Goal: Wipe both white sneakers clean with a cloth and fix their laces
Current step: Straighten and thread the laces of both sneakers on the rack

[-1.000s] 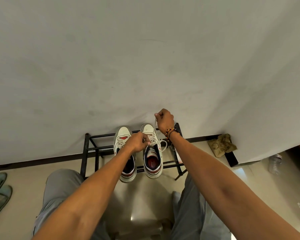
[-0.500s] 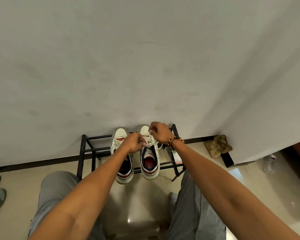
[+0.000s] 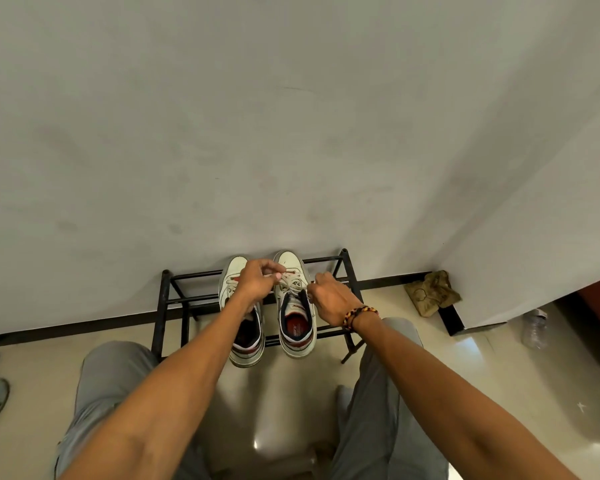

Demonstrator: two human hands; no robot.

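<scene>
Both white sneakers sit side by side on a black metal shoe rack point(image 3: 177, 299) against the wall, toes toward 12 o'clock. The left hand point(image 3: 253, 285) reaches over the left sneaker point(image 3: 234, 271) and its fingers pinch a lace point(image 3: 293, 284) of the right sneaker point(image 3: 297, 327). The right hand point(image 3: 333, 299), at about 3 o'clock of the laces, has fingers curled, pinching the other end. A crumpled cloth point(image 3: 432, 296) lies on the floor at the rack's 3 o'clock.

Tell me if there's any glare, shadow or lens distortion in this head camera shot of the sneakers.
Head view: glare patches on the glossy floor between the knees; soft shadow across the right of the wall; wide-angle stretch makes the forearms balloon toward the bottom edge; the laces the left hand and right hand pinch are slightly soft.
</scene>
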